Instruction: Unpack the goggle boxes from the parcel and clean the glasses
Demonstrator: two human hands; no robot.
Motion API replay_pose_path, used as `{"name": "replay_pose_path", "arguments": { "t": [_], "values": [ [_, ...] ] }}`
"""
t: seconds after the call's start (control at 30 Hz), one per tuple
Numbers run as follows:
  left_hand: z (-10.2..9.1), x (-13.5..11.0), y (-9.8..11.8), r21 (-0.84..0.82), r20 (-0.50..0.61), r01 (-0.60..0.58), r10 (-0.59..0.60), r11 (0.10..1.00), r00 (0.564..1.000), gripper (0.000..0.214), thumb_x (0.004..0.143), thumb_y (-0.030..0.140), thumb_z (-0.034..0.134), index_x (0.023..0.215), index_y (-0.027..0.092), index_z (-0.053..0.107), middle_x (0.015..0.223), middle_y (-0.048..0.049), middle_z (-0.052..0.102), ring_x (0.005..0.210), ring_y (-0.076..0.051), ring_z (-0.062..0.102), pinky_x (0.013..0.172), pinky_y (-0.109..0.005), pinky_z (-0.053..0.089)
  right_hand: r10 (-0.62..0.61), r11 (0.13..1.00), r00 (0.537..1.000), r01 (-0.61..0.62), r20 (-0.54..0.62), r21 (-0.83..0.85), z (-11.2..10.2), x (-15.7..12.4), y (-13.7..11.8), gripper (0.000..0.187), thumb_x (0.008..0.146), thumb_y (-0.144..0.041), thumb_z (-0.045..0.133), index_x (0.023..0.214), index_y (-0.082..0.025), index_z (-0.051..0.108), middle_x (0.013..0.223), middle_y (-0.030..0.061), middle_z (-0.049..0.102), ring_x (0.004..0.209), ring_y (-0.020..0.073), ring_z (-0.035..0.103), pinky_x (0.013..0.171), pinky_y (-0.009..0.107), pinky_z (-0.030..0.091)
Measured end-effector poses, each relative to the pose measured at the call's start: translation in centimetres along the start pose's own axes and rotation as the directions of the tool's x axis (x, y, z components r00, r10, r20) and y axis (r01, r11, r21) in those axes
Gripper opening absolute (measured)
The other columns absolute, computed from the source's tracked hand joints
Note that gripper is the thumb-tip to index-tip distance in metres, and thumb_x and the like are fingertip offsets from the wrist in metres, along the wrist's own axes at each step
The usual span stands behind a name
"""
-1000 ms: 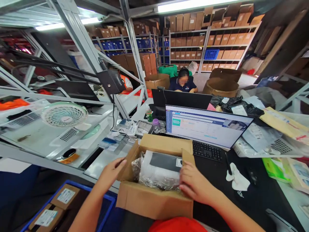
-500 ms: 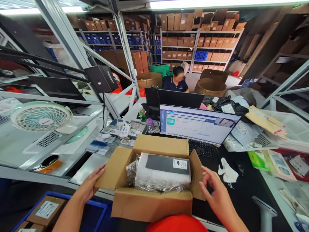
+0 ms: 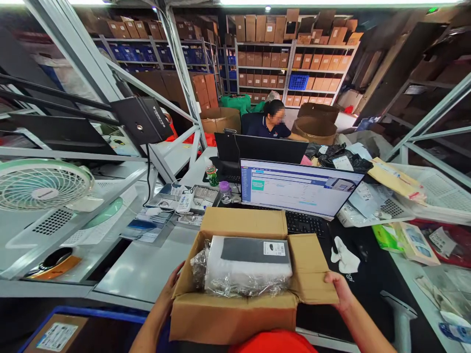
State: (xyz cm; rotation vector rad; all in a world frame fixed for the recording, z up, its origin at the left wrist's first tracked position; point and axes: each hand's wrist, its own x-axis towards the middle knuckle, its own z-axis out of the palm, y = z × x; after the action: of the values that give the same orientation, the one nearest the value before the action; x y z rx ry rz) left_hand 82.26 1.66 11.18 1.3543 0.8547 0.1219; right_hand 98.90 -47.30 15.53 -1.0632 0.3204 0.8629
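An open cardboard box [image 3: 235, 318] lies in front of me, its flaps folded outward at the far, near and right sides. Inside sits a package in white foam and clear plastic wrap [image 3: 224, 269], with a dark grey top and a white label. Crumpled clear plastic [image 3: 198, 267] fills the gap at its left. My right hand [image 3: 340, 290] pinches the outer edge of the right flap [image 3: 311, 264], thumb on top. My left hand [image 3: 172, 284] is closed against the box's left side, with its fingertips partly hidden behind the cardboard.
Behind the box stand a lit monitor [image 3: 294, 189] and a keyboard [image 3: 303, 223]. A tissue [image 3: 345, 256], mouse [image 3: 362, 252] and handheld scanner [image 3: 401, 314] lie to the right. A fan [image 3: 44, 189] is at left; a blue crate [image 3: 99, 314] is below. Another person [image 3: 270, 122] sits beyond the monitors.
My left hand has moved right and in against the box's side; the left flap no longer spreads outward. My right hand has taken hold of the right flap, which now lies flatter outward.
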Motion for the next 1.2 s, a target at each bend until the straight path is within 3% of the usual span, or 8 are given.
{"name": "replay_pose_path", "arguments": {
  "t": [0.13, 0.37, 0.57, 0.73, 0.83, 0.97, 1.1, 1.2],
  "values": [
    [-1.0, -0.3, 0.2, 0.054, -0.001, -0.058, 0.058, 0.997, 0.998, 0.1, 0.042, 0.06, 0.09, 0.128, 0.02, 0.058, 0.128, -0.014, 0.068, 0.125, -0.039, 0.058, 0.098, -0.042, 0.054, -0.05, 0.999, 0.997, 0.05, -0.052, 0.01, -0.4, 3.2, 5.2, 0.031, 0.051, -0.038, 0.063, 0.075, -0.021, 0.071, 0.073, 0.0092, 0.076, 0.08, 0.034, 0.072, 0.082, 0.05, 0.055],
    [1.8, 2.9, 1.1, 0.277, -0.046, 0.073, -0.062, 0.958, 0.997, 0.036, 0.097, 0.048, 0.058, 0.109, 0.016, 0.066, 0.106, -0.0064, 0.07, 0.093, -0.021, 0.068, 0.085, -0.042, 0.057, -0.175, 0.976, 0.984, 0.171, -0.025, -0.132, 1.0, 4.5, 9.8, 0.058, 0.056, -0.071, 0.078, 0.089, -0.025, 0.068, 0.094, 0.0088, 0.076, 0.089, 0.0317, 0.071, 0.082, 0.046, 0.055],
    [0.8, 1.1, 2.9, 0.511, -0.041, -0.068, 0.104, 0.857, 0.994, 0.032, 0.095, 0.045, 0.062, 0.108, 0.017, 0.066, 0.113, -0.0066, 0.069, 0.103, -0.024, 0.066, 0.094, -0.045, 0.054, -0.243, 0.857, 0.97, 0.229, 0.029, -0.462, 1.7, 4.4, 8.3, 0.062, 0.059, -0.078, 0.075, 0.081, -0.022, 0.061, 0.069, 0.0014, 0.065, 0.065, 0.021, 0.066, 0.066, 0.037, 0.055],
    [-1.5, -2.0, 6.7, 0.725, -0.016, -0.266, 0.401, 0.635, 0.916, 0.046, 0.085, 0.051, 0.057, 0.109, 0.013, 0.066, 0.126, -0.0232, 0.062, 0.132, -0.044, 0.047, 0.116, -0.064, 0.028, -0.471, 0.559, 0.882, 0.311, 0.015, -0.769, 0.1, 0.7, 1.9, 0.05, 0.07, -0.055, 0.077, 0.104, -0.021, 0.06, 0.079, -0.0012, 0.063, 0.063, 0.0174, 0.06, 0.064, 0.035, 0.054],
    [2.2, -4.6, 7.9, 0.774, 0.188, -0.429, 0.478, 0.465, 0.858, 0.054, 0.086, 0.052, 0.049, 0.121, 0.014, 0.063, 0.136, -0.0224, 0.059, 0.136, -0.041, 0.043, 0.12, -0.059, 0.024, -0.599, 0.314, 0.794, 0.351, 0.103, -0.882, 1.2, -1.6, -2.3, 0.041, 0.085, -0.038, 0.065, 0.12, -0.019, 0.056, 0.109, 0.01, 0.064, 0.091, 0.0233, 0.065, 0.086, 0.044, 0.055],
    [11.9, -9.2, 6.4, 0.691, 0.573, -0.663, 0.341, 0.288, 0.745, 0.072, 0.076, 0.058, 0.07, 0.139, 0.028, 0.057, 0.156, -0.007, 0.047, 0.145, -0.032, 0.037, 0.124, -0.048, 0.025, -0.538, -0.004, 0.764, 0.421, 0.357, -0.907, 7.1, -0.6, -4.5, 0.028, 0.097, -0.026, 0.05, 0.122, -0.019, 0.059, 0.12, 0.0111, 0.065, 0.111, 0.0228, 0.063, 0.104, 0.042, 0.046],
    [17.6, -12.2, 4.2, 0.707, 0.687, -0.695, 0.109, 0.131, 0.719, 0.1, 0.06, 0.052, 0.088, 0.148, 0.023, 0.048, 0.165, -0.0152, 0.025, 0.15, -0.041, 0.025, 0.121, -0.06, 0.023, -0.345, -0.27, 0.813, 0.393, 0.469, -0.879, 12.8, 3.2, -4.4, 0.052, 0.077, -0.021, 0.079, 0.125, -0.018, 0.061, 0.127, 0.0141, 0.064, 0.121, 0.0298, 0.058, 0.105, 0.041, 0.044],
    [17.6, -13.1, 3.2, 0.746, 0.662, -0.662, 0.021, 0.077, 0.749, 0.085, 0.065, 0.041, 0.087, 0.141, 0.02, 0.056, 0.154, -0.0212, 0.045, 0.135, -0.044, 0.047, 0.108, -0.06, 0.04, -0.266, -0.398, 0.863, 0.306, 0.428, -0.865, 14.3, 4.9, -4.5, 0.086, 0.044, -0.022, 0.099, 0.121, -0.013, 0.062, 0.121, 0.0212, 0.065, 0.117, 0.0405, 0.059, 0.102, 0.048, 0.043]
  ]
}}
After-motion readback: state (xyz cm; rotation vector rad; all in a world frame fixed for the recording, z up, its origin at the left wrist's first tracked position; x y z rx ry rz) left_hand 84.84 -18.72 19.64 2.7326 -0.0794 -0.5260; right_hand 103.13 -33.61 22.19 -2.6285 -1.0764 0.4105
